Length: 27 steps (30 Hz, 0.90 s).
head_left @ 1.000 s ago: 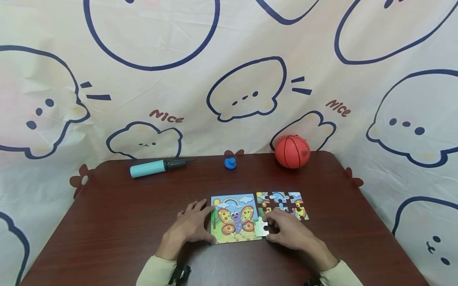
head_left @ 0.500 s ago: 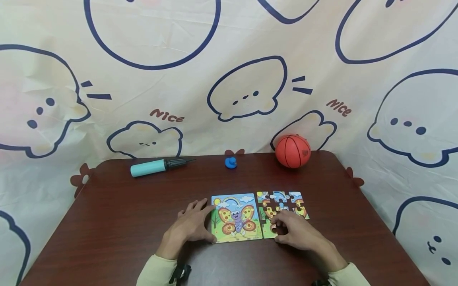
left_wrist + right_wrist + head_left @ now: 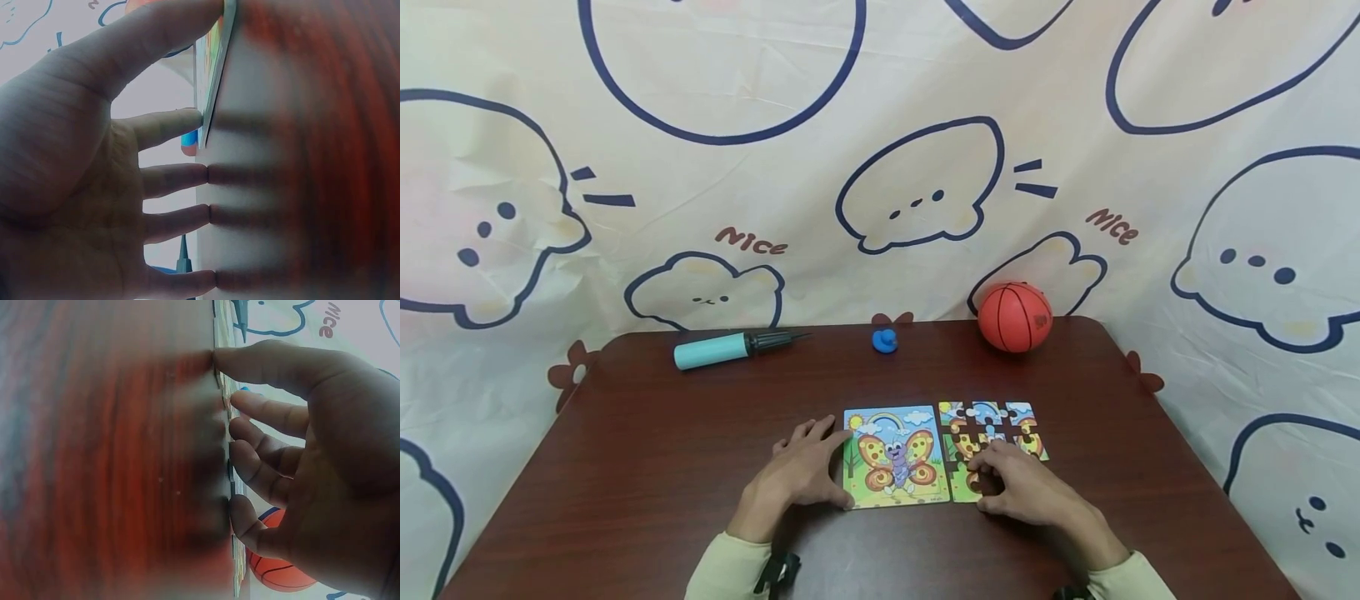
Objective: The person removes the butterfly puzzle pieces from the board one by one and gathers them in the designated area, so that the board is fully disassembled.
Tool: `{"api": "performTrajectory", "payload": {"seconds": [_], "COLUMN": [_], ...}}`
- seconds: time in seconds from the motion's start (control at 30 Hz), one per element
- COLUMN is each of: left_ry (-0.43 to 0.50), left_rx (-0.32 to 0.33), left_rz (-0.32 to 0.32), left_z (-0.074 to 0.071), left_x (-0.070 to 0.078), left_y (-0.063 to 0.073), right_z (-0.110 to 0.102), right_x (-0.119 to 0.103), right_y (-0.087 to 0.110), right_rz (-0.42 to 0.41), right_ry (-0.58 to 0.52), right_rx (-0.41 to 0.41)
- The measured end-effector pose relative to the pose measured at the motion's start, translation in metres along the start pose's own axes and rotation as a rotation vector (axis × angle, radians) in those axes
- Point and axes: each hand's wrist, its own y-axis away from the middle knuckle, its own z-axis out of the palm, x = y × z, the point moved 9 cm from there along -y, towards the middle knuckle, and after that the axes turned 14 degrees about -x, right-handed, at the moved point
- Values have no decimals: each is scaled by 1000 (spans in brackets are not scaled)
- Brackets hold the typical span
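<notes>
A square butterfly picture board (image 3: 895,421) lies flat in front of me. My left hand (image 3: 796,468) rests at its left side, thumb and index fingertip on the edge, the other fingers spread straight on the table, as the left wrist view also shows. My right hand (image 3: 1033,487) pinches a jigsaw puzzle piece (image 3: 962,485) at the lower left corner of the group of puzzle pieces (image 3: 987,412). The thumb (image 3: 240,365) sits at the near edge and the fingertips are curved over the pieces. Part of the group is hidden under this hand.
At the back of the brown table (image 3: 625,467) lie a teal hand pump (image 3: 711,352), a blue toy duck (image 3: 884,341) and a red toy basketball (image 3: 1015,317). A cartoon-printed cloth (image 3: 805,192) hangs behind the table.
My right hand has moved a little right and set the puzzle piece down from over the board's right edge to the lower left of the group. The left hand stays put.
</notes>
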Motion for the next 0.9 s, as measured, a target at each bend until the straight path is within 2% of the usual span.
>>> {"api": "performTrajectory", "payload": {"seconds": [0.27,0.5,0.9], "left_ry": [-3,3,2], "left_rx": [0,3,10], "left_rz": [-3,5,2], "left_z": [0,0,-1], "left_x": [-1,1,1], "left_y": [1,1,1], "right_z": [-1,2,6], "right_x": [-11,-25,-46], "right_y": [-6,-20,-33], "right_rz": [-25,-56,-75], "right_ry": [-8,-50,-26], "right_rx": [13,-21,-56]}}
